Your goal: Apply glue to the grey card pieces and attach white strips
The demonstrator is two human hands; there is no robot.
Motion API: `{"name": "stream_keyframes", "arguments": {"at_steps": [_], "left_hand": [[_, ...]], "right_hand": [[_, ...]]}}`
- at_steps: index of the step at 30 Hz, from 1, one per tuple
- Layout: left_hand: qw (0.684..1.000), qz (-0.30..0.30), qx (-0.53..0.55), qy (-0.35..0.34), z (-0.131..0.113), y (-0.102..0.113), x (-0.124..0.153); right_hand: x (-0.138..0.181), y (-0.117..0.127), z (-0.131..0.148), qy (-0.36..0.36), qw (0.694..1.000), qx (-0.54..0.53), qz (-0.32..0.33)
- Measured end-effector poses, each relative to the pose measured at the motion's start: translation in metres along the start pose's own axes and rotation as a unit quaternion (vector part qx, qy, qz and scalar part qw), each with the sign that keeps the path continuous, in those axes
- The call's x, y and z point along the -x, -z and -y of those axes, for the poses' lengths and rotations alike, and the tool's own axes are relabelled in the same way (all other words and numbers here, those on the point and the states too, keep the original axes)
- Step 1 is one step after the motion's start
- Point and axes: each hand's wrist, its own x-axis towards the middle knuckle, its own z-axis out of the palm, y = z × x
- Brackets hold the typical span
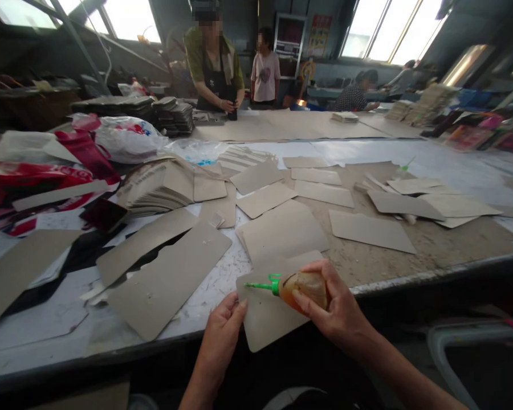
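Note:
My right hand (331,302) is wrapped round a squeeze bottle (303,289) of amber liquid, likely glue, tilted on its side. Its thin green nozzle (259,285) points left, over the upper left part of a grey-beige cardboard piece (267,324) with rounded corners. My left hand (225,322) pinches that piece at its left edge, between thumb and fingers. The piece juts over the front edge of the table. Just behind it lies a small stack of similar cardboard pieces (284,230). Whether the nozzle tip touches the cardboard, I cannot tell.
Loose cardboard pieces (371,229) lie across the table. A fanned stack of cardboard (158,185) and plastic bags (119,138) stand at left. Another green-tipped nozzle (406,166) shows at right. Across the table, a person in an apron (217,74) handles a dark object.

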Motion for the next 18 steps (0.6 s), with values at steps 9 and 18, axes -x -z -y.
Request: {"name": "stream_keyframes", "arguments": {"at_steps": [9,18], "left_hand": [[1.000,-0.005,0.002,0.007,0.002,0.001,0.000],[1.000,-0.016,-0.007,-0.007,0.001,0.001,-0.001]], "right_hand": [[-0.002,-0.002,0.009,0.030,0.999,0.041,-0.004],[-0.003,0.001,0.011,0.061,0.995,0.077,-0.008]]}}
